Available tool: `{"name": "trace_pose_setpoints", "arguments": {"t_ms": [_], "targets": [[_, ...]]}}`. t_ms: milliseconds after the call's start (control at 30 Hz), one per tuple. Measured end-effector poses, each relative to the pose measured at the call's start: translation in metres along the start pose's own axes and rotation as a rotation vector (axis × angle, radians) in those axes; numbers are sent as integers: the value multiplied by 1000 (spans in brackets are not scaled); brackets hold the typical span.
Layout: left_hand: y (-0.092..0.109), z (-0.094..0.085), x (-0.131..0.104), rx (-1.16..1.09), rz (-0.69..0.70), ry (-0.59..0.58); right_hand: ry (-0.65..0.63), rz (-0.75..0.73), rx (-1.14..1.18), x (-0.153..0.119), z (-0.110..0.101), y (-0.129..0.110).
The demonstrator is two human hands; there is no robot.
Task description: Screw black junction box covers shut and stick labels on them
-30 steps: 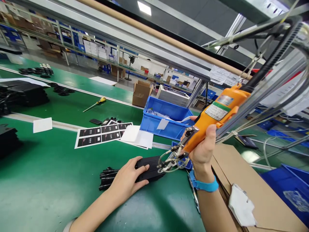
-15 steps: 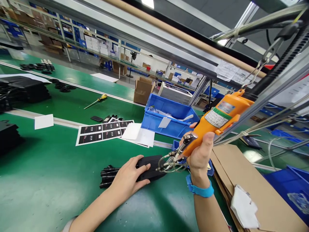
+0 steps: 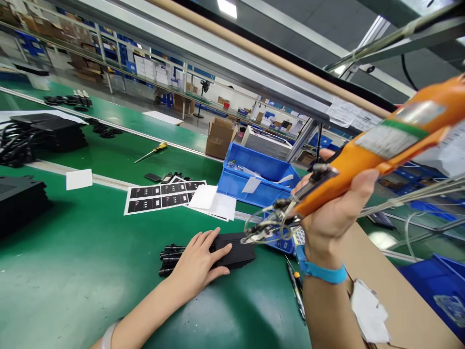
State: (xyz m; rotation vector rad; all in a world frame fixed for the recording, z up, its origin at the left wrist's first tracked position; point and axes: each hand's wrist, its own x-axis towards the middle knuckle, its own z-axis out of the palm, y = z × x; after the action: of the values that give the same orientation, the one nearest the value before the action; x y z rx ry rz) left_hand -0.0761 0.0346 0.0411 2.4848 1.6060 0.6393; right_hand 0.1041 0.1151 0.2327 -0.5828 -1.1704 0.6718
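Observation:
My left hand [image 3: 198, 257] spans the end of a flat black ribbed plastic case [image 3: 236, 249] on the green bench, thumb along its near side and fingers over the top and far edge. Several black cylindrical parts [image 3: 170, 259] stick out beyond the hand on the left. In my right hand [image 3: 336, 208] is an orange electric screwdriver [image 3: 378, 150], slanting down to the left, with a metal head and thin looped tubes. Its tip hangs close to the right end of the case; whether it touches I cannot tell.
Behind are printed label sheets [image 3: 163, 198], a blue bin [image 3: 257, 177] and a yellow-handled screwdriver [image 3: 151, 152]. Stacked black cases [image 3: 22, 198] stand left. Pens or slim tools [image 3: 298, 291], cardboard [image 3: 395, 271] and a white cloth [image 3: 368, 310] lie right. A shelf beam crosses overhead.
My right hand has moved right with the orange screwdriver, uncovering the slim tools beside the cardboard. The view has shifted slightly. My left hand stays on the case.

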Motion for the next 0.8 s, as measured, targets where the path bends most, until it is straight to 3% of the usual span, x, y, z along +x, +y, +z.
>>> {"name": "trace_pose_setpoints", "arguments": {"t_ms": [133,267,467,800], "targets": [[-3,-6,-3,20,-28,-89,-50,-20,50,14,30,1],[0,-9,-1,37,-37,-145,-116,95,39,3,44,27],[2,-11,2,60,-40,-175,-184,203,67,-23,53,60],[0,0,0,53,-40,-126,-203,200,-1,-32,54,71]]}}
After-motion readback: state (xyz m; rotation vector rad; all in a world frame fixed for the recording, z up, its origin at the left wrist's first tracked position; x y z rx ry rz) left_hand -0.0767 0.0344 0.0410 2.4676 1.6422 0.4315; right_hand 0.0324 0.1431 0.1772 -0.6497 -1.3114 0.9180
